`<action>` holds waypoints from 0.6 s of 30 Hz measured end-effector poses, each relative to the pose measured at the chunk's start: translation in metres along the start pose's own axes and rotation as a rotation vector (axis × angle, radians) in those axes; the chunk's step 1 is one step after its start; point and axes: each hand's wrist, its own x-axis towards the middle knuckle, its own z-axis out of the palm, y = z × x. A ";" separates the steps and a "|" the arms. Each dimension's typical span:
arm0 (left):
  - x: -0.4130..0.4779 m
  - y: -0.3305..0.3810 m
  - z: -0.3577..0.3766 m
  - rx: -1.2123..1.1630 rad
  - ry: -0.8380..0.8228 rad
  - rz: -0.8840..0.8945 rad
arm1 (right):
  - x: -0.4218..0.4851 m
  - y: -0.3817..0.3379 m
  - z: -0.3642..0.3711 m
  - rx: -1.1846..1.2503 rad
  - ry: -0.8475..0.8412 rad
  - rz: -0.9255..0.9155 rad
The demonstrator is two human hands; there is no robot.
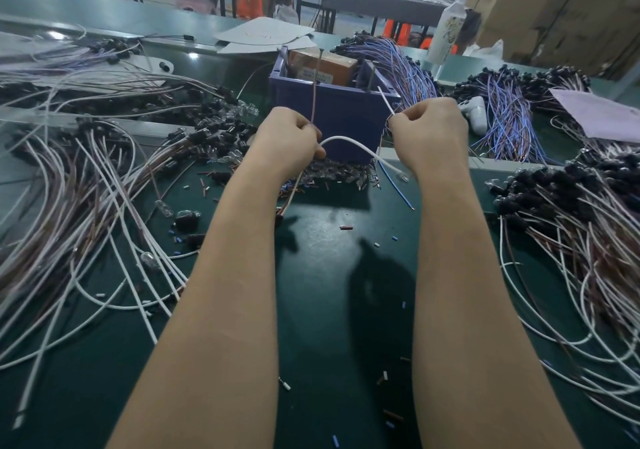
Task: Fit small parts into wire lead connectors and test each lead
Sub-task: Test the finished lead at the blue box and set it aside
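A dark green table top [322, 275] fills most of the frame, and a person's two bare forearms reach up across its middle. On the left side sprawls a wide heap of white and brown wire leads with black connectors [86, 206], and a matching heap of white and brown leads [571, 223] fans over the right edge. In the upper right lie bundles of blue and purple leads [502, 119]. Just past the hands, at upper centre, stands a blue plastic crate [332, 116] with a brown cardboard box [325, 64] inside it. The left hand [291, 136] has its fingers curled tight, clamped on a thin brown wire [313, 95] that runs straight up in front of the crate. It also pinches one end of a white wire lead [349, 143], which arcs across the gap toward the right wrist. The right hand [429, 129] is balled up, fingers closed round a short white wire end [386, 100] poking up from it. Whether that is the same lead I cannot tell. A litter of small clear glass bulbs [336, 171] sits at the foot of the crate, and cut scraps of sleeving [346, 227] dot the table.
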 end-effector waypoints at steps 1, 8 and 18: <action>0.000 0.000 0.000 -0.001 0.000 -0.001 | 0.001 0.000 0.001 -0.008 -0.001 0.003; -0.001 -0.001 0.000 -0.002 -0.002 -0.001 | -0.004 -0.002 0.007 -0.001 -0.019 -0.060; -0.002 0.000 0.000 0.007 -0.039 0.015 | -0.003 -0.002 0.006 0.017 0.003 -0.076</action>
